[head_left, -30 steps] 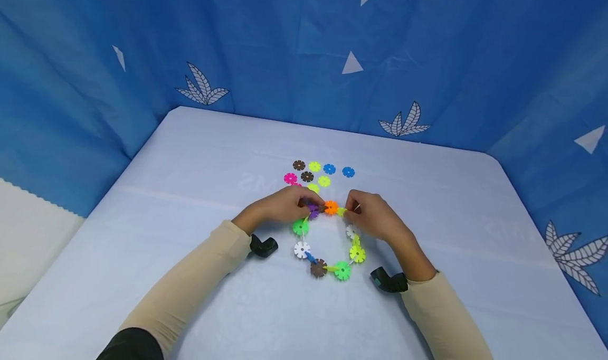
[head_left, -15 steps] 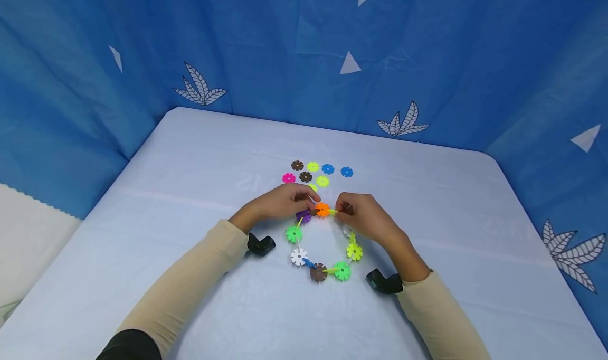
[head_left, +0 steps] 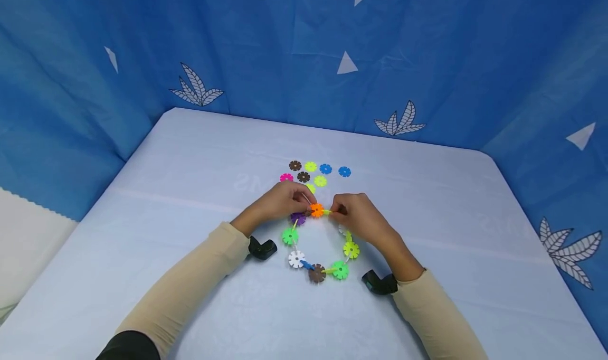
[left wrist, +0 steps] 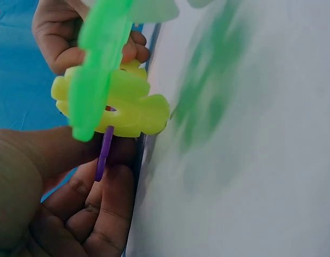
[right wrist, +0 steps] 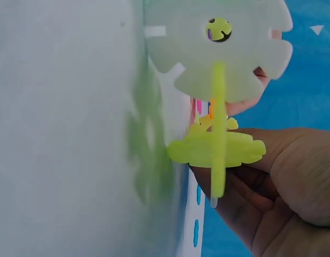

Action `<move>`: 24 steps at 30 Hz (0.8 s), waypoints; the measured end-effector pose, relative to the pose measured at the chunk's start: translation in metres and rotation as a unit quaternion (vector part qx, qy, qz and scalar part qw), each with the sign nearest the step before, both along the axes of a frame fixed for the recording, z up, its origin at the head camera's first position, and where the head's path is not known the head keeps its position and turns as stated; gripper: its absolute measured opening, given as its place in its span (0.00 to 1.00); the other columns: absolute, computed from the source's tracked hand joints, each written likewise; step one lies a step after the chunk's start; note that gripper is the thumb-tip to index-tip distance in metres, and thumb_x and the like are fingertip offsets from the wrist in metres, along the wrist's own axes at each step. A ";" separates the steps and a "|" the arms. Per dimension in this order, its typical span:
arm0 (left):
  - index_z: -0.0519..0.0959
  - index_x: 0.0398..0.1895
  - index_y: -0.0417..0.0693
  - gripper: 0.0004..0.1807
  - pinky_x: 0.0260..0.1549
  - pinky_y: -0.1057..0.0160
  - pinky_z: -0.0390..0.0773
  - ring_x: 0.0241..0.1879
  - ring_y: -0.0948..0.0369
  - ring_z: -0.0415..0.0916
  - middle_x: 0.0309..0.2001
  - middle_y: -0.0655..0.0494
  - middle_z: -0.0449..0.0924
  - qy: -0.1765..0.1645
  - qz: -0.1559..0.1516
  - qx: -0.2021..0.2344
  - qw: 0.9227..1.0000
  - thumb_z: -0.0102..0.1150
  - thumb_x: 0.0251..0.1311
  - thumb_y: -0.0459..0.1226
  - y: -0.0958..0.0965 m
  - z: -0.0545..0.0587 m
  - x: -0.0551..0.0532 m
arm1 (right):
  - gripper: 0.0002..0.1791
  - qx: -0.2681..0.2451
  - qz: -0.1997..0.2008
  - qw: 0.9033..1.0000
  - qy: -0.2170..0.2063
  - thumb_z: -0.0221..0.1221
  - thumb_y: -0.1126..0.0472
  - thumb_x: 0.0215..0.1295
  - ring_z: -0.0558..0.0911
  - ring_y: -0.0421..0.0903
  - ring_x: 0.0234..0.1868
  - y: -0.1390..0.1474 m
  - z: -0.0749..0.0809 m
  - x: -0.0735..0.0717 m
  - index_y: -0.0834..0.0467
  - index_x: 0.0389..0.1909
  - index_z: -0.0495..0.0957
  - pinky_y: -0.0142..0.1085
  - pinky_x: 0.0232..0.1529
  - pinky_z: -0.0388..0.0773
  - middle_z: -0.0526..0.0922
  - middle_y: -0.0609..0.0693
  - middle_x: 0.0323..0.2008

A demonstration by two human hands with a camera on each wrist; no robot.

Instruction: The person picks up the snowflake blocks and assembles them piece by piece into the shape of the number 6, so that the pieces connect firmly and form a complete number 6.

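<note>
Slotted snowflake discs, linked edge to edge, form a ring above the white table. My left hand [head_left: 287,199] pinches the ring at its far left, with the purple disc [left wrist: 103,155] between thumb and fingers. Right beside those fingers is the orange disc [head_left: 316,210]. My right hand [head_left: 363,215] pinches the ring at its far right, beside the small yellow disc [head_left: 326,212]; its fingertips are partly hidden. Toward me the ring runs through a green disc [head_left: 290,236], a white one [head_left: 296,259], a brown one [head_left: 317,273], another green [head_left: 340,270] and a yellow-green one [head_left: 351,249].
Behind the hands lie several loose discs: brown [head_left: 295,166], yellow [head_left: 311,167], blue [head_left: 344,171] and a pink one [head_left: 286,177] partly covered by the left hand. Black wrist cameras [head_left: 263,248] sit at both wrists. A blue curtain [head_left: 285,43] surrounds the white table [head_left: 451,201].
Both hands have shifted left in the head view, the right one more, carrying the far side of the ring left with them. The orange disc now sits closer to the left fingertips.
</note>
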State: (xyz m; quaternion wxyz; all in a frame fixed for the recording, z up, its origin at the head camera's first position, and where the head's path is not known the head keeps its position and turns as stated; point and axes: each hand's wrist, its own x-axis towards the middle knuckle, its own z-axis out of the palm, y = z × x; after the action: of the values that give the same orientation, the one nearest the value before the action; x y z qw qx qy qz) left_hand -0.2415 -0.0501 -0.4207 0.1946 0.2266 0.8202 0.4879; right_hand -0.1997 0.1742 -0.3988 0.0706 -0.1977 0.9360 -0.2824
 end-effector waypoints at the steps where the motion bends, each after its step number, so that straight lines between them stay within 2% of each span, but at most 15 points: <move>1: 0.86 0.43 0.43 0.06 0.39 0.64 0.81 0.33 0.58 0.81 0.33 0.57 0.85 -0.001 0.002 0.000 1.000 0.65 0.65 0.29 0.000 0.000 0.000 | 0.07 -0.002 0.000 1.000 0.002 0.69 0.68 0.63 0.76 0.45 0.27 0.000 0.000 0.000 0.56 0.28 0.83 0.34 0.29 0.77 0.80 0.45 0.24; 11: 0.85 0.43 0.41 0.06 0.38 0.64 0.82 0.33 0.59 0.82 0.31 0.56 0.85 -0.002 -0.001 0.000 1.000 0.63 0.67 0.28 0.002 -0.001 0.000 | 0.08 -0.014 -0.005 1.000 -0.009 0.69 0.68 0.63 0.75 0.45 0.27 0.000 -0.003 -0.002 0.55 0.27 0.82 0.34 0.28 0.75 0.80 0.45 0.24; 14: 0.85 0.44 0.41 0.06 0.38 0.64 0.82 0.32 0.59 0.81 0.31 0.56 0.85 -0.001 -0.006 0.001 1.000 0.62 0.67 0.27 0.002 -0.001 0.000 | 0.05 -0.009 -0.002 1.000 -0.029 0.69 0.66 0.64 0.76 0.46 0.30 0.002 -0.001 -0.002 0.56 0.32 0.82 0.35 0.32 0.77 0.81 0.45 0.27; 19: 0.84 0.44 0.42 0.06 0.39 0.64 0.81 0.32 0.59 0.80 0.32 0.56 0.84 0.002 -0.012 0.000 1.000 0.63 0.66 0.28 0.003 -0.001 0.000 | 0.07 0.011 0.003 0.994 -0.106 0.64 0.60 0.70 0.76 0.47 0.34 0.021 0.008 -0.002 0.57 0.45 0.80 0.37 0.35 0.76 0.80 0.48 0.33; 22: 0.84 0.44 0.42 0.06 0.39 0.64 0.80 0.32 0.58 0.79 0.32 0.56 0.84 0.003 -0.013 0.000 1.000 0.64 0.66 0.29 0.002 0.001 0.001 | 0.06 -0.005 0.009 0.982 -0.188 0.60 0.60 0.73 0.75 0.50 0.32 0.036 0.012 -0.003 0.57 0.45 0.79 0.38 0.32 0.73 0.78 0.52 0.32; 24: 0.84 0.44 0.42 0.06 0.39 0.64 0.80 0.32 0.58 0.78 0.32 0.56 0.84 0.000 -0.011 0.001 1.000 0.64 0.66 0.28 0.002 0.002 0.002 | 0.06 -0.027 0.022 0.972 -0.231 0.59 0.60 0.74 0.76 0.50 0.32 0.043 0.013 -0.005 0.59 0.44 0.78 0.38 0.32 0.75 0.78 0.53 0.32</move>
State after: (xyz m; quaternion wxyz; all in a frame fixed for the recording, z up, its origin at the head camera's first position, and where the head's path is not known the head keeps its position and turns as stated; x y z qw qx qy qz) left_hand -0.2393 -0.0484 -0.4190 0.1997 0.2355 0.8171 0.4869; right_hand -0.2048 0.2174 -0.3858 0.2861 -0.1494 0.8819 -0.3438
